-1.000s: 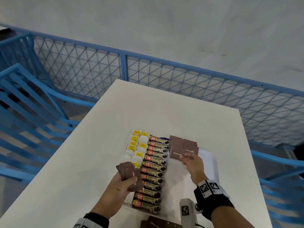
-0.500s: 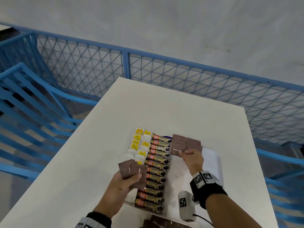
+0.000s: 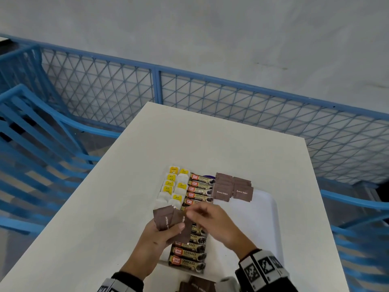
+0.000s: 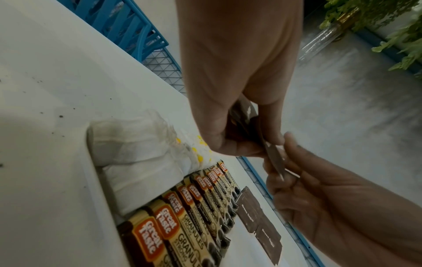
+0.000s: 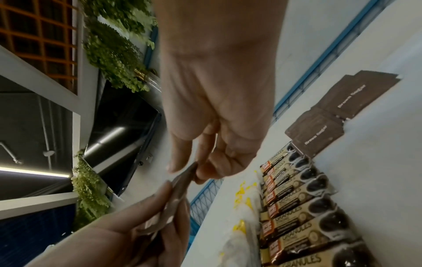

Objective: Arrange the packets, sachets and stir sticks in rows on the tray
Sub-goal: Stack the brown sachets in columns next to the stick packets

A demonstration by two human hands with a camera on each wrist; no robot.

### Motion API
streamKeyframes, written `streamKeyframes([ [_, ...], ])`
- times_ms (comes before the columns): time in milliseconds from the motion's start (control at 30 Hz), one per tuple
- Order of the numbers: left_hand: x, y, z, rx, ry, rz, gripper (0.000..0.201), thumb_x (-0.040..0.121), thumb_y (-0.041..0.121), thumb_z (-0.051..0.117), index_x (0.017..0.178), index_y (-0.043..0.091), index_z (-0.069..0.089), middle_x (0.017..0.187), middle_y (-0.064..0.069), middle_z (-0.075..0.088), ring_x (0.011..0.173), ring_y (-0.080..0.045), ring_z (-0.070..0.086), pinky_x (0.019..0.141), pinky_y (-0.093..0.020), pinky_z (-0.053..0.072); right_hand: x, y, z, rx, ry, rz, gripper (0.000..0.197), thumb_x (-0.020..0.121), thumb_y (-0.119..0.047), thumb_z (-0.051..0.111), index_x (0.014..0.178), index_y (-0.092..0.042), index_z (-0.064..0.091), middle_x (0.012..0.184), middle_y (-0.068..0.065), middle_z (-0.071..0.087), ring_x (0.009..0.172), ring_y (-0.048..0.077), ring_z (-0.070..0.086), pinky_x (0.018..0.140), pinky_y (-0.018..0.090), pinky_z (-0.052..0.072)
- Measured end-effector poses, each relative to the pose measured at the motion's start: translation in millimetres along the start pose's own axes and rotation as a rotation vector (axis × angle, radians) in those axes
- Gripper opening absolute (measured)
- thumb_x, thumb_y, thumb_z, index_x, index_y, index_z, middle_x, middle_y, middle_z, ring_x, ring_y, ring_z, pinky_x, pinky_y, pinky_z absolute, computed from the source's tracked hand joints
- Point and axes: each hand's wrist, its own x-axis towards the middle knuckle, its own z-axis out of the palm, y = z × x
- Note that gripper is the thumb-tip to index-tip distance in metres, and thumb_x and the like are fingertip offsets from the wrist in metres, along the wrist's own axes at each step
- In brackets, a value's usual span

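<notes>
Head view: on the white worktop [image 3: 126, 186], a white tray [image 3: 265, 218] near the front edge holds rows of tea bags [image 3: 172, 186], coffee sticks [image 3: 200, 189] and brown sugar sachets [image 3: 232, 189].

Left wrist view: the left hand [image 4: 237, 108] grips a fan of loose sachets [image 4: 242, 117] above the tray's left side.

Right wrist view: the right hand [image 5: 217, 126] pinches one sachet [image 5: 182, 182] from that fan.

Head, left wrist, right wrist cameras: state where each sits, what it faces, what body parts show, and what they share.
Head: worn high, looks down at the tray; both hands and wrists show.
Left wrist: looks along the left hand, which holds brown sugar sachets; the right hand shows too.
Right wrist: looks along the right hand pinching one sachet; the left hand shows below.
Shared: all show the coffee packets and the laid sachets.
</notes>
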Motion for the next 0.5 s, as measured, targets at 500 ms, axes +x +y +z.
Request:
streamKeyframes([
  [500, 1.2, -2.0, 2.8, -0.122, 0.115, -0.113, 0.032, 0.098, 0.005, 0.033, 0.123, -0.004, 0.051, 0.105, -0.028, 0.065, 0.091, -0.031, 0.066, 0.074, -0.033, 0.057, -5.8, 51.9, -45.2, 0.436, 0.365, 0.151, 0.015, 0.091, 0.001, 0.051, 0.104, 0.005, 0.056, 0.105, 0.024, 0.062, 0.074, 0.025, 0.067, 0.066, 0.023, 0.057],
])
